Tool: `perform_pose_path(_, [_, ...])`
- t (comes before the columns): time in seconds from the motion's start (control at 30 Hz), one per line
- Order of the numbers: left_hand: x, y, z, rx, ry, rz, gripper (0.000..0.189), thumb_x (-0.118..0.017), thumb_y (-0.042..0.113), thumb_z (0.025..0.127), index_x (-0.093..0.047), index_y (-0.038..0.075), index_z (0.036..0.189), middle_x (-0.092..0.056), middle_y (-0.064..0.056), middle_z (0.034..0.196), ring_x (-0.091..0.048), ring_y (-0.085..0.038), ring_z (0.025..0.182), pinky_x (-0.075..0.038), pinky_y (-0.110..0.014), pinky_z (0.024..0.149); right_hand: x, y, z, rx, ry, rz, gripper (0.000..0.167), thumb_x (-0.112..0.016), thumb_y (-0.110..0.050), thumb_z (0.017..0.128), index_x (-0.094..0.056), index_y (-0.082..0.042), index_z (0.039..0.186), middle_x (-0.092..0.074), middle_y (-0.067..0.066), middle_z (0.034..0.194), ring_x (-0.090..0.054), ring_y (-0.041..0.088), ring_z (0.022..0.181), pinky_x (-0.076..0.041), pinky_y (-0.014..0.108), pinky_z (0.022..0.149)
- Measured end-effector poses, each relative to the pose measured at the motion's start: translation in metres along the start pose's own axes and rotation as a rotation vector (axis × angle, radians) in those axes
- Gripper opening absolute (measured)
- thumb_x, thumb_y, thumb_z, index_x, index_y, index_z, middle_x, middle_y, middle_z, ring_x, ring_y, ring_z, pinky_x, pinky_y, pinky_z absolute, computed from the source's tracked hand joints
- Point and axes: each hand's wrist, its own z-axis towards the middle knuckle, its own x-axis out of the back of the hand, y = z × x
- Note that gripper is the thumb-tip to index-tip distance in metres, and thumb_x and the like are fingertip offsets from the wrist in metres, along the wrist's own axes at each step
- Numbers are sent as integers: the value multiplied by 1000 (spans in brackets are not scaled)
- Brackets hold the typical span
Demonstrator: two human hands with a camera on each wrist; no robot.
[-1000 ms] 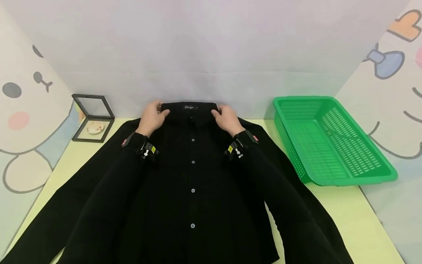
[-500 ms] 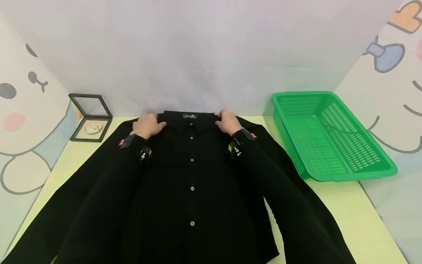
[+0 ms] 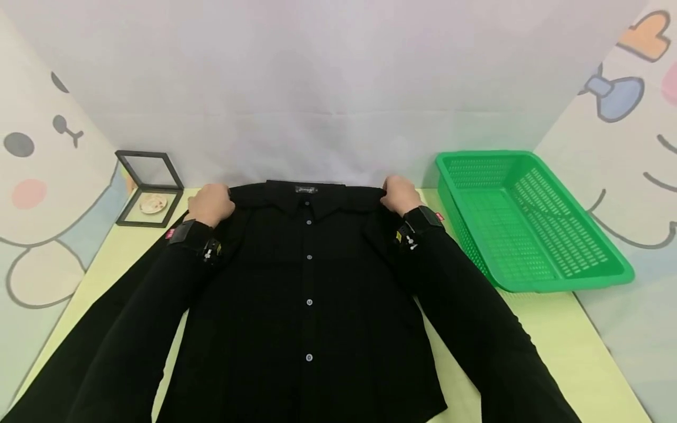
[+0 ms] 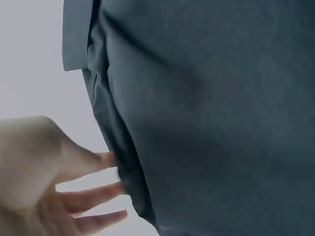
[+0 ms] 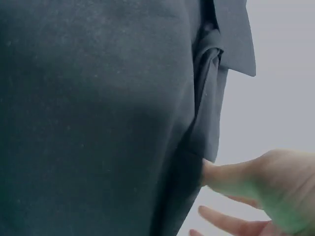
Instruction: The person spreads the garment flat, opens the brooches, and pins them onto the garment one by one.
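Observation:
A black button-up shirt (image 3: 264,282) lies front side up, its collar (image 3: 305,198) toward the back wall and a row of pale buttons down the middle. At the shoulder on the left, my left hand (image 3: 211,204) pinches the cloth; the left wrist view shows the thumb (image 4: 101,160) at the seam edge and other fingers stretched beyond it. My right hand (image 3: 399,195) pinches the opposite shoulder, with its thumb (image 5: 216,176) at the edge in the right wrist view. My forearms cover much of the shirt's sleeves.
A green plastic basket (image 3: 576,282) stands on the pale yellow table (image 3: 550,329) at the right. Back left is an open black-framed case (image 3: 143,224) with a round pale item inside. White walls (image 3: 328,88) enclose the back and sides.
Both hands have moved from beside the collar outward to the shoulders. The collar, earlier held up, now lies flatter and folded down, and the shoulder line shows stretched between the hands.

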Motion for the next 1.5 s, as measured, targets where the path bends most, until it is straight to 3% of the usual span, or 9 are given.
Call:
perform_pose_path(0.2, [-23, 17, 16, -204, 162, -110, 30, -44, -2, 104, -64, -17, 121, -62, -39, 118, -60, -53, 108, -48, -59, 102, -40, 29, 38, 130, -10, -27, 35, -58, -30, 107, -64, -6, 131, -63, 19, 127, -61, 35, 114, -51, 43, 96])
perform_pose_path(0.4, [-27, 27, 17, 21, -105, -37, 36, -50, 25, 108, -61, -9, 107, -56, -33, 106, -56, -45, 92, -45, -51, 75, -42, 14, 30, -43, -219, -240, 63, -49, -45, 109, -37, -3, 154, -33, 30, 153, -39, 50, 136, -40, 61, 108])
perform_pose_path(0.47, [-24, 26, 16, 74, -191, 0, 52, -48, 33, 108, -52, -12, 134, -47, -38, 135, -52, -51, 119, -48, -60, 91, -23, -16, 9, -127, -275, -226, 69, -47, -44, 110, -26, -1, 160, -20, 33, 161, -29, 54, 144, -33, 65, 114])
perform_pose_path(0.57, [-21, 23, 15, 76, -288, 31, 77, -42, 39, 109, -14, -13, 158, -8, -37, 165, -15, -54, 152, -25, -71, 117, 5, -55, -25, -204, -360, -199, 69, -42, -37, 113, -12, -2, 165, -5, 32, 168, -14, 52, 154, -21, 63, 124])
perform_pose_path(0.8, [-19, 19, 17, 67, -360, 6, 83, -35, 42, 110, 7, -9, 160, 14, -32, 167, 12, -50, 155, 2, -71, 123, 1, -41, -19, -214, -451, -165, 80, -31, -52, 111, 10, -10, 165, 19, 24, 170, 11, 47, 157, 2, 58, 129])
perform_pose_path(1.0, [-19, 25, 17, 5, -246, 14, 63, -34, 27, 113, -17, -13, 158, -16, -38, 163, -15, -55, 151, -9, -72, 122, -28, -6, 12, -119, -339, -209, 86, -32, -64, 106, -3, -10, 167, -3, 28, 170, -7, 52, 155, -14, 66, 125])
perform_pose_path(1.17, [-21, 41, 15, -177, -50, -115, 50, -39, 18, 112, -34, -9, 154, -45, -37, 148, -48, -53, 132, -33, -62, 118, -4, -60, -32, 142, 9, -222, 35, -54, -26, 109, -61, 2, 131, -61, 26, 125, -58, 43, 118, -48, 56, 99])
perform_pose_path(1.27, [-25, 48, 15, -207, -36, -154, 58, -47, 19, 111, -27, -4, 159, -49, -35, 145, -56, -49, 124, -47, -56, 104, 10, -93, -57, 288, 124, -135, 17, -55, -11, 107, -68, 0, 110, -66, 20, 102, -63, 33, 91, -51, 45, 81])
perform_pose_path(1.5, [-40, 42, 12, -131, -69, -162, 67, -54, 20, 108, -16, -1, 159, -64, -32, 98, -63, -38, 69, -44, -43, 64, 5, -116, -58, 300, -188, -21, 45, -51, -21, 111, -48, -1, 150, -49, 20, 153, -45, 32, 144, -35, 41, 123])
